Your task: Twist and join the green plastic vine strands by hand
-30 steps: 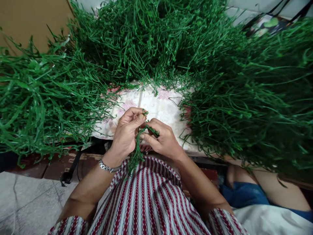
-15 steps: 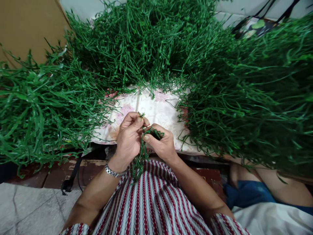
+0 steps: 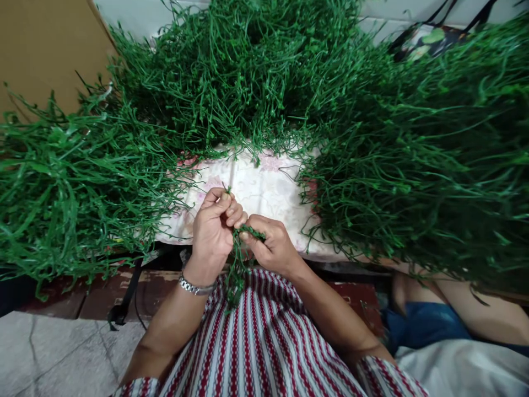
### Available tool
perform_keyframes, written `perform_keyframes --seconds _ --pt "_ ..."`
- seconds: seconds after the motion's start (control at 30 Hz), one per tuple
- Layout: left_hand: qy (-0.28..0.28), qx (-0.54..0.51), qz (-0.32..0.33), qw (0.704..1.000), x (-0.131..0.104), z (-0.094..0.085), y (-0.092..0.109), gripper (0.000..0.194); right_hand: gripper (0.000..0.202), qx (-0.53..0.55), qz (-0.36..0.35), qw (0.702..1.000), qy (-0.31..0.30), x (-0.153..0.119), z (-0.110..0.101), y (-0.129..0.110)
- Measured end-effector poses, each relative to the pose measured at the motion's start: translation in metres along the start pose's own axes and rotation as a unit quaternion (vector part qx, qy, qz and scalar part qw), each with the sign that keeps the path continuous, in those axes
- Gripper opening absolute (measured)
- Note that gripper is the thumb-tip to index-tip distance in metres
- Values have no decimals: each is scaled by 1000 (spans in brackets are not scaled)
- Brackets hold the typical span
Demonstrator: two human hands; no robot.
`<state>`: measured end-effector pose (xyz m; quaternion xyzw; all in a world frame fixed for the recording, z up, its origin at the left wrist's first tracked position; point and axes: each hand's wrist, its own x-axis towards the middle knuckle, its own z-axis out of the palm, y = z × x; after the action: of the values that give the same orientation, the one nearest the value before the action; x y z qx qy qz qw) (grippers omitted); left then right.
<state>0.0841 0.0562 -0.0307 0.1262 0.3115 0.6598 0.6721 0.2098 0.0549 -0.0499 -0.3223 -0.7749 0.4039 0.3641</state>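
Note:
My left hand [image 3: 214,231], with a metal watch at its wrist, pinches the top of a green strand between thumb and forefinger. Close beside it on the right, my right hand [image 3: 270,242] is closed on a small bunch of green stems [image 3: 235,278]. The bunch hangs below both hands, in front of a striped garment. Both hands are over the near edge of a pale flowered cloth [image 3: 258,190]. My fingers hide part of the stems.
Big heaps of green strands lie at the left [image 3: 74,182], at the back [image 3: 248,66] and at the right [image 3: 425,160]. A patterned bag [image 3: 430,41] sits at the back right. Another person's bare legs [image 3: 475,311] show at the lower right.
My left hand has moved slightly left, and its pinched fingertips are farther from my right hand. My right hand has turned a little, and less of the bunch shows above it.

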Motion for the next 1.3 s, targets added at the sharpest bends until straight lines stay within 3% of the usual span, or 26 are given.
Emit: perform_keyframes --seconds 0.1,0.17,0.33,0.4,0.63,0.73,0.97,1.07,1.2,1.3 --pt "-2 11 -21 1000 0 -1 1 18 31 40 12 997 -72 2 -8 2" --pt "-13 23 -7 1000 -1 -1 1 17 34 88 33 992 -87 3 -12 5" --pt "-20 79 36 996 -3 -4 1 12 36 182 108 977 5 1 -17 8" --pt "-17 105 43 993 -4 -4 0 10 37 188 118 975 15 1 -15 8" --pt "21 140 27 990 -17 -4 -7 20 38 184 117 975 39 -1 -7 8" --pt "12 178 19 984 -21 -8 -10 17 38 170 103 979 32 -3 -4 11" --pt "-11 327 81 941 -21 -21 -8 5 30 60 56 997 12 0 -10 12" --pt "-30 300 40 953 -21 -22 0 9 26 8 27 999 -24 3 -16 7" --pt "-43 212 -100 971 -22 -20 9 24 26 -25 -2 995 -96 6 -24 5" --pt "-51 189 -160 968 -23 -23 11 27 28 -20 -27 990 -137 8 -29 6"
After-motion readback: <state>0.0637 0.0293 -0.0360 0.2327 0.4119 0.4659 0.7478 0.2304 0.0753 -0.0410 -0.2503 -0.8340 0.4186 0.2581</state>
